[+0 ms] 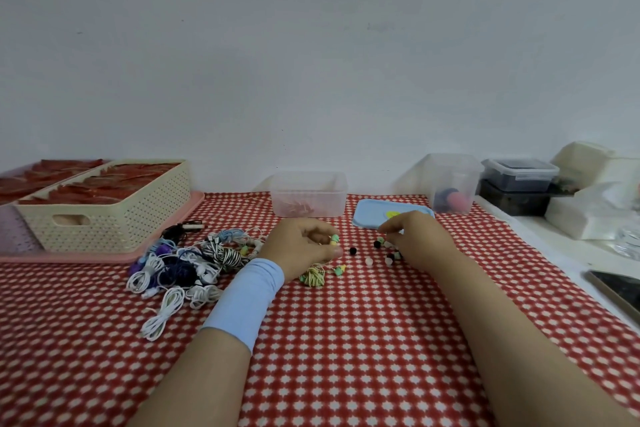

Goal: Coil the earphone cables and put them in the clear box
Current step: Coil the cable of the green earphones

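Centre of frame: my left hand (304, 250) pinches a green earbud (335, 239), a yellow-green coiled cable (313, 277) just below; my right hand (417, 243) curls over loose ear tips (369, 262), grasp indeterminable. Above stands the clear box (308, 199); the earphone pile (187, 260) lies left of centre

Table (346, 357): covered by a red cloth with white dots, running back to the wall.
Left edge: pink tray (86, 257) flat on the cloth, bearing a cream basket (114, 218).
Left of centre: heap of earphone cables (187, 263), white, blue, purple and striped, just beside the tray.
Centre: green-yellow earphone (313, 277) coiled on the cloth; small black and white ear tips (352, 251) scattered to its right.
Back: clear box (308, 194) near the wall, blue lid (370, 215) flat beside it, second clear tub (450, 184) further right.
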A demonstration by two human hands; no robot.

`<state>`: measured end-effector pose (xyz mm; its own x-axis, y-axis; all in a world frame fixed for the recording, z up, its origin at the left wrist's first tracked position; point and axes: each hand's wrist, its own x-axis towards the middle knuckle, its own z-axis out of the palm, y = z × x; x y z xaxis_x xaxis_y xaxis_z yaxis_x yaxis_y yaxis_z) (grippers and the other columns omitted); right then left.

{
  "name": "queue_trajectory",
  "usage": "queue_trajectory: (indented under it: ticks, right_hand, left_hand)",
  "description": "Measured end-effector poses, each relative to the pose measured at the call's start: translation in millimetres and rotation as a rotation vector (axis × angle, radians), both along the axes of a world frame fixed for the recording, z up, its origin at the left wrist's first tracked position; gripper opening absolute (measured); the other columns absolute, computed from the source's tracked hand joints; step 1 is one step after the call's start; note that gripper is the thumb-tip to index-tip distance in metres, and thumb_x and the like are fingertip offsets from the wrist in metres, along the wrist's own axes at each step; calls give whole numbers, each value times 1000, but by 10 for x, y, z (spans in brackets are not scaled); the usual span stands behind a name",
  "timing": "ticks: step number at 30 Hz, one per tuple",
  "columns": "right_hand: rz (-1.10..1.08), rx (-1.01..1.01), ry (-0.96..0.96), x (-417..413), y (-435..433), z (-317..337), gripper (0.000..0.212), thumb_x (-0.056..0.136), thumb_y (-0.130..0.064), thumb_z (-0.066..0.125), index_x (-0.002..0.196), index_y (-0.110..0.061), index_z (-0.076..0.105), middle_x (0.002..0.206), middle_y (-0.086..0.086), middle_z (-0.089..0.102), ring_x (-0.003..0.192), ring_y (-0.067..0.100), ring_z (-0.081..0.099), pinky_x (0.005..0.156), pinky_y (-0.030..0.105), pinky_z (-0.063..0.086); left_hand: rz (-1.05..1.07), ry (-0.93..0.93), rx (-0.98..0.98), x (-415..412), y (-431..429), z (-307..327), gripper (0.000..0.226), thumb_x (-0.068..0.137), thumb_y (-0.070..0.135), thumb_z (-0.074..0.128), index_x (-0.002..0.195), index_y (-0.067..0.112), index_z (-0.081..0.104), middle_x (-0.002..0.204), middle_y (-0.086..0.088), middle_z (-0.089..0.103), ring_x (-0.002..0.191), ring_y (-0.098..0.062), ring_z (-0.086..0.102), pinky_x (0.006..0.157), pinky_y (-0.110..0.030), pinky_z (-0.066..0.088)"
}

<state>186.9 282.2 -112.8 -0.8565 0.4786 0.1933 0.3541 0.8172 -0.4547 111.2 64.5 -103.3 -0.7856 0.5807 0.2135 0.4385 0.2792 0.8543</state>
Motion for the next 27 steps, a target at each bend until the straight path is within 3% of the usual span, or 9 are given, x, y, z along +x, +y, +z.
queue_trajectory:
  ticks: [4,7,9,12,15,18,21,23,27]
  right_hand:
    - [44,138,-124,-98,-68,20,27,102,-21,55,118,-30,74,126,-7,69,107,18,64,92,33,53]
    - [56,158,-206,-171,-92,56,27,100,-19,56,117,-30,75,124,-4,69,107,20,64,95,37,54]
    - [48,148,-190,-158,-95,74,24,99,-19,59,111,-29,76,118,-4,71,103,19,64,89,33,54]
    - [18,141,-87,-81,-114,80,21,97,-19,59,101,-27,78,106,-4,74,95,17,65,77,29,51]
    - [17,76,42,-53,-140,74,20,97,-22,59,107,-27,76,106,-5,75,90,15,68,83,33,56]
    - [89,-103,152,-57,-210,59,18,98,-22,61,109,-25,75,102,-6,71,83,11,66,81,29,55]
    - [175,-237,195,-65,-285,34,11,93,-23,70,92,-18,80,94,-7,75,83,6,66,78,22,50]
    - [218,-317,201,-68,-326,15,9,88,-22,76,95,-20,81,94,-11,75,86,0,67,75,14,48]
    - [219,-374,235,-62,-348,-19,14,91,-22,71,83,-16,81,87,-16,74,81,-2,67,71,13,47]
  left_hand:
    - [42,33,-7,-29,-3,1,26,68,16,89,88,24,76,77,8,73,65,4,68,59,-6,49]
    - [65,66,-42,-55,14,-9,24,67,20,90,86,25,77,75,10,73,65,2,69,64,-11,55]
    - [92,98,-73,-82,22,-25,23,68,24,89,86,28,77,77,12,72,68,2,68,67,-9,53]
    - [105,165,-184,-142,24,-66,25,78,31,81,103,27,76,95,11,72,80,4,62,77,-13,47]
    - [96,191,-357,-160,13,-92,36,90,38,67,124,25,67,119,8,68,102,-5,61,95,-23,45]
    - [148,236,-399,-144,5,-75,46,93,43,60,136,27,57,126,8,64,113,-13,58,104,-36,45]
    - [173,357,-372,-92,-22,18,25,89,47,62,109,36,70,114,15,66,100,-7,59,94,-37,51]
    - [120,351,-499,-41,-39,61,23,79,56,68,95,40,71,96,22,67,90,0,59,86,-33,53]
    - [108,301,-623,0,31,53,23,73,52,75,93,41,75,90,24,67,87,-1,62,86,-32,55]
